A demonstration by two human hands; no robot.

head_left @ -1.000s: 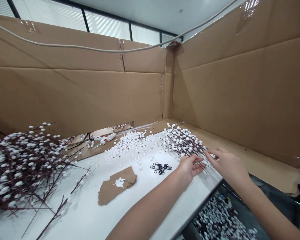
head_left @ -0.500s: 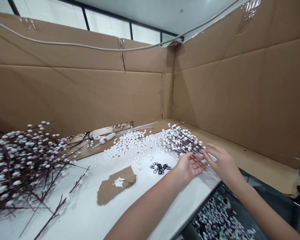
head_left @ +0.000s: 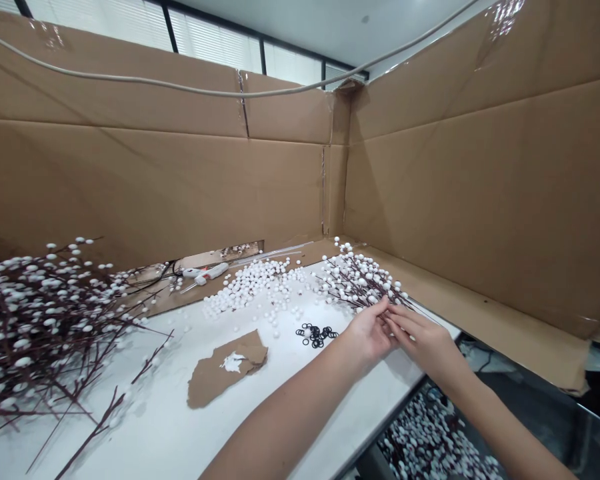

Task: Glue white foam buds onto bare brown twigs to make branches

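Observation:
A bundle of berry branches (head_left: 355, 277), dark reddish stems with white berries, lies at the far right of the white table. My left hand (head_left: 373, 335), palm turned up, is closed round the stem ends of this bundle. My right hand (head_left: 423, 341) meets it from the right, its fingers pressed together over the same stems. Both hands hide the stem ends themselves. Just left of my left wrist is a small heap of black rubber rings (head_left: 317, 335).
Loose white berries (head_left: 253, 285) spread across the table's back. A glue gun (head_left: 206, 273) lies behind them. Torn cardboard (head_left: 215, 377) rests mid-table, with a large pile of berry branches (head_left: 45, 327) at left. More berries (head_left: 430, 437) sit below the table edge. Cardboard walls (head_left: 470, 180) enclose the back and right.
My right hand has moved left and closed in against my left hand. My left fingers have curled from spread to closed round the stems. The view has shifted slightly.

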